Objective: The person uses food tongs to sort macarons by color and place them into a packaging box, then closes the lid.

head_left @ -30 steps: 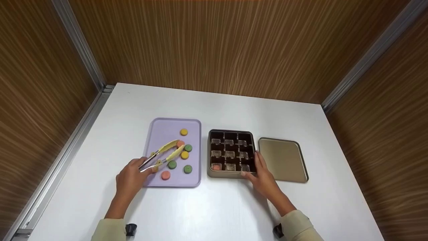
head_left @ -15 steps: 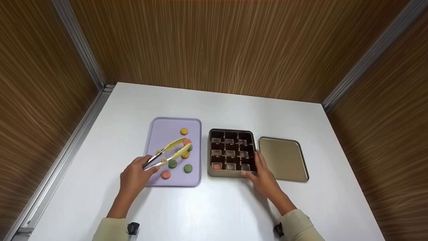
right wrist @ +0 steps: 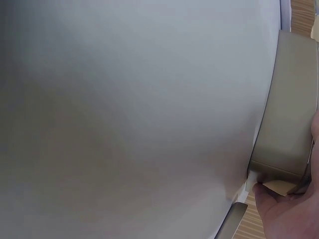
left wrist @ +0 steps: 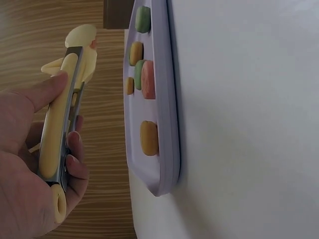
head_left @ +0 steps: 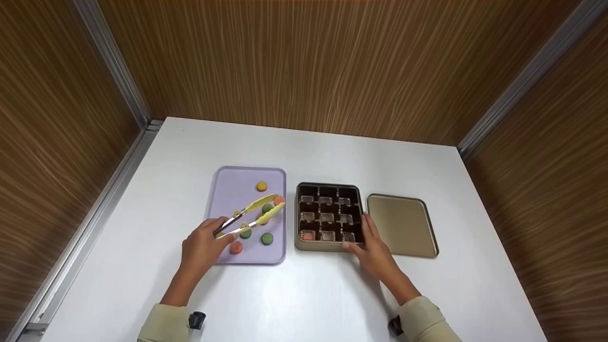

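My left hand grips a pair of tongs with yellow tips and metal arms. Between the tips is a coral-pink macaron, raised over the right edge of the lilac tray. Green, yellow and pink macarons lie on that tray, some partly hidden by the tongs in the head view. My right hand holds the near right corner of a square bronze tin, thumb at the front and fingers along the side. Its dark divided insert has one pink macaron in the near left compartment.
A flat bronze lid lies right of the tin on the white table. Wood-grain panels enclose the back and both sides. A narrow gap separates tray and tin.
My left hand has carried the tongs and the coral-pink macaron rightward, from the middle of the tray to its right edge. My right hand and the tin have stayed put.
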Action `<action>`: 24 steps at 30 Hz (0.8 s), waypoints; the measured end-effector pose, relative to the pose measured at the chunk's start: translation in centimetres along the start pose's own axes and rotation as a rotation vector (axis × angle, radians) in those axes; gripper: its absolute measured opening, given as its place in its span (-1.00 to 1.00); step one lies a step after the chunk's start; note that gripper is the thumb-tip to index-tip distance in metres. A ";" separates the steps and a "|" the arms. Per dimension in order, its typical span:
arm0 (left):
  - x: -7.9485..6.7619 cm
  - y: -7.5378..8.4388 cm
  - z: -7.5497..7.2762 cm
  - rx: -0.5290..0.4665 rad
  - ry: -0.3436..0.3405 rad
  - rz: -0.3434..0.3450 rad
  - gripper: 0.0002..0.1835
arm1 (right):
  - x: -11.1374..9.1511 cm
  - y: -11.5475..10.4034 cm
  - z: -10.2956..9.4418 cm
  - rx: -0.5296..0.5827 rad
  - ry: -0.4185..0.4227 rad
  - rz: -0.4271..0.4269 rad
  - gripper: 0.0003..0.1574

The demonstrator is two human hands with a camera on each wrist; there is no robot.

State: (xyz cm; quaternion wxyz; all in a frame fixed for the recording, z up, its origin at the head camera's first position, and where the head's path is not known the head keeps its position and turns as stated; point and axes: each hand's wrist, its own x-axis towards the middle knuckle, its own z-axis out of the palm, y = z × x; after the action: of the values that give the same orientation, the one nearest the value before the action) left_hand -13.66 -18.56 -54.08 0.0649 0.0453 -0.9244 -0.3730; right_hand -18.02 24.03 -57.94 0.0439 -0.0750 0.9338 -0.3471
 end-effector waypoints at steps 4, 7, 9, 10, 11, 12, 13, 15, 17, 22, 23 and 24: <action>0.2 0.7 0.5 -0.013 -0.010 0.012 -0.46 | 0.0 0.0 0.0 -0.006 0.009 0.001 0.37; 0.2 1.2 0.9 -0.025 -0.018 0.017 -0.46 | 0.0 0.0 0.0 -0.014 0.003 0.002 0.38; 0.2 1.5 1.2 -0.030 -0.027 0.022 -0.46 | 0.0 0.0 0.0 -0.019 -0.004 0.003 0.39; 0.2 1.7 1.4 -0.032 -0.031 0.024 -0.45 | 0.1 0.1 0.0 -0.020 -0.006 0.001 0.39; 0.2 1.8 1.6 -0.037 -0.036 0.025 -0.46 | 0.1 0.1 0.0 -0.021 -0.008 0.000 0.39; 0.3 2.0 1.7 -0.035 -0.035 0.032 -0.45 | 0.1 0.1 0.0 -0.024 -0.008 -0.003 0.39; 0.3 2.1 1.9 -0.030 -0.038 0.038 -0.45 | 0.1 0.2 0.0 -0.024 -0.006 -0.003 0.39; 0.3 2.4 2.3 -0.019 -0.033 0.049 -0.44 | 0.0 0.2 0.0 -0.019 -0.002 -0.007 0.38; 0.4 2.7 2.6 -0.020 -0.026 0.061 -0.45 | 0.0 0.2 0.0 -0.014 -0.002 -0.013 0.37; 0.5 3.1 3.4 -0.028 -0.032 0.080 -0.44 | 0.1 0.2 0.1 -0.005 -0.001 -0.013 0.38; 0.5 3.2 3.5 -0.026 -0.035 0.080 -0.43 | 0.1 0.2 0.1 -0.005 -0.001 -0.013 0.38; 0.6 3.2 3.7 -0.023 -0.037 0.079 -0.42 | 0.1 0.2 0.1 -0.005 -0.001 -0.012 0.38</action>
State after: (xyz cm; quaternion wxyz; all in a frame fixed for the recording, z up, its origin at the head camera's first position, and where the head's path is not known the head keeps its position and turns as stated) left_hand -14.91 -13.83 -54.39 0.0629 0.0008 -0.9222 -0.3815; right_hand -18.15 24.08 -58.16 0.0420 -0.0807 0.9342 -0.3450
